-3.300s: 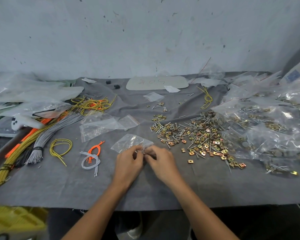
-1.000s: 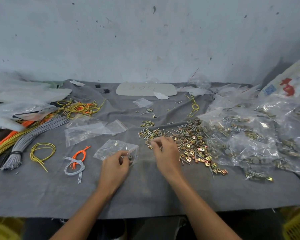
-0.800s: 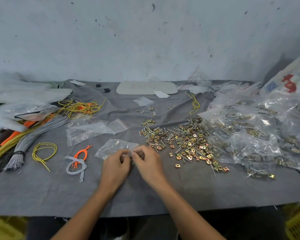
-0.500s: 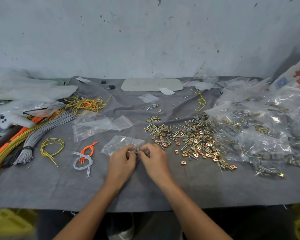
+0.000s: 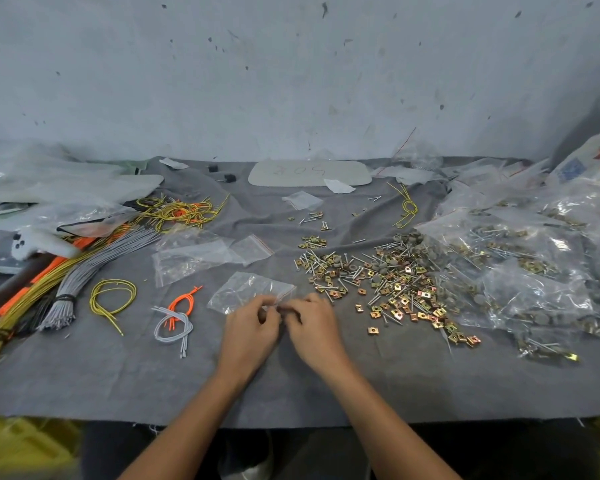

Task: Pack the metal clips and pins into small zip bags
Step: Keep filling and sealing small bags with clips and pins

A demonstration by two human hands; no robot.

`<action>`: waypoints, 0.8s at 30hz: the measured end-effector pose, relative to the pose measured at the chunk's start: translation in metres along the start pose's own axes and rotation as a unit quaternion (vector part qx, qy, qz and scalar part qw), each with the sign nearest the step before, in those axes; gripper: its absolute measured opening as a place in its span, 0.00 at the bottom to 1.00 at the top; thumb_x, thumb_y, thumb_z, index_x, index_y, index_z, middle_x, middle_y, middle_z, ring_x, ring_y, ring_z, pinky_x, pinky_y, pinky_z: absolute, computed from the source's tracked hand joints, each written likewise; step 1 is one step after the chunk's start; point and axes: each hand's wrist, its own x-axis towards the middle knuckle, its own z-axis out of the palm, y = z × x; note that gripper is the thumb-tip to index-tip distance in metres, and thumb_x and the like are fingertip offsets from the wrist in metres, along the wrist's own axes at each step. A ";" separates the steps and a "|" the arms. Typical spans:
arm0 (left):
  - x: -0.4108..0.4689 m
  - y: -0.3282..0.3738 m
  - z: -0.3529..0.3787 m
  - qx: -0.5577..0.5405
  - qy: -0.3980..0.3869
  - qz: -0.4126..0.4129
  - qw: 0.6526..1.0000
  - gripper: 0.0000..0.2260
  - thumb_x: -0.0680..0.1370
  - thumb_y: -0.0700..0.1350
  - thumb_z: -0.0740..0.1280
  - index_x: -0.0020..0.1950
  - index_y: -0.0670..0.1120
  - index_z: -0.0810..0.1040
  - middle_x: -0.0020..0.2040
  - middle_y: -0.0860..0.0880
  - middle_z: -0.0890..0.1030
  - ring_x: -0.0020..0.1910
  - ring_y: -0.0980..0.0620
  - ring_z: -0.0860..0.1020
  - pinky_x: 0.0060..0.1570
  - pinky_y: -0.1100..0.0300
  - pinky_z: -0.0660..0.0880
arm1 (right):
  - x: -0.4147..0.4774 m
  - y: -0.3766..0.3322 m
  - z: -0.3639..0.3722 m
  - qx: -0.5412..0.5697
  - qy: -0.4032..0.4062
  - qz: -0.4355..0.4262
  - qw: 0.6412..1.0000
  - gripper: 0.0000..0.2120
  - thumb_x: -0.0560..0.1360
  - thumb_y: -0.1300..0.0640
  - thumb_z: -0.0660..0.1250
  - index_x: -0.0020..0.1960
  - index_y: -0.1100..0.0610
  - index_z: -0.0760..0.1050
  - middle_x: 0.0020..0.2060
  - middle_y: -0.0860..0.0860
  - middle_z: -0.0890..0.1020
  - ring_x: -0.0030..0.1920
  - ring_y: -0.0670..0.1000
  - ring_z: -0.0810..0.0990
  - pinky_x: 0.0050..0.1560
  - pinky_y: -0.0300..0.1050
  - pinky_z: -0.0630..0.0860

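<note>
Back from the clip pile (image 5: 388, 285), my right hand (image 5: 314, 329) joins my left hand (image 5: 252, 330) mid-worktop (image 5: 118, 386); both hands' fingers pinch the mouth of the zip bag (image 5: 243, 291).

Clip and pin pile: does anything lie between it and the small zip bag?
Nothing visible. Only bare grey cloth separates the clip and pin pile from the small zip bag; the left hand and right hand pinch its mouth.

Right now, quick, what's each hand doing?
Left hand: pinches the small zip bag at its mouth.
Right hand: curled at that mouth; holding what, cannot be told.
</note>
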 end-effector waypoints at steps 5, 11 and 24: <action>-0.002 0.006 -0.005 0.005 -0.017 -0.009 1.000 0.12 0.76 0.41 0.69 0.57 0.50 0.83 0.36 0.51 0.82 0.39 0.54 0.79 0.47 0.56 0.76 | -0.003 0.000 -0.006 0.127 0.075 0.048 0.988 0.09 0.75 0.63 0.66 0.50 0.53 0.82 0.48 0.49 0.77 0.49 0.51 0.78 0.55 0.45 0.74; -0.011 -0.006 -0.017 0.032 -0.048 0.044 0.997 0.07 0.72 0.42 0.73 0.46 0.50 0.78 0.37 0.53 0.80 0.35 0.56 0.76 0.39 0.62 0.73 | -0.004 0.002 -0.011 0.158 0.104 0.070 0.979 0.10 0.75 0.63 0.66 0.50 0.52 0.83 0.49 0.47 0.75 0.48 0.45 0.77 0.50 0.31 0.69; 0.002 0.005 -0.034 0.187 0.009 0.154 0.970 0.04 0.81 0.45 0.69 0.49 0.47 0.83 0.46 0.50 0.81 0.47 0.47 0.79 0.46 0.53 0.72 | -0.006 0.003 -0.015 0.213 0.138 0.115 0.960 0.10 0.76 0.61 0.65 0.47 0.47 0.80 0.48 0.44 0.77 0.48 0.46 0.78 0.54 0.44 0.75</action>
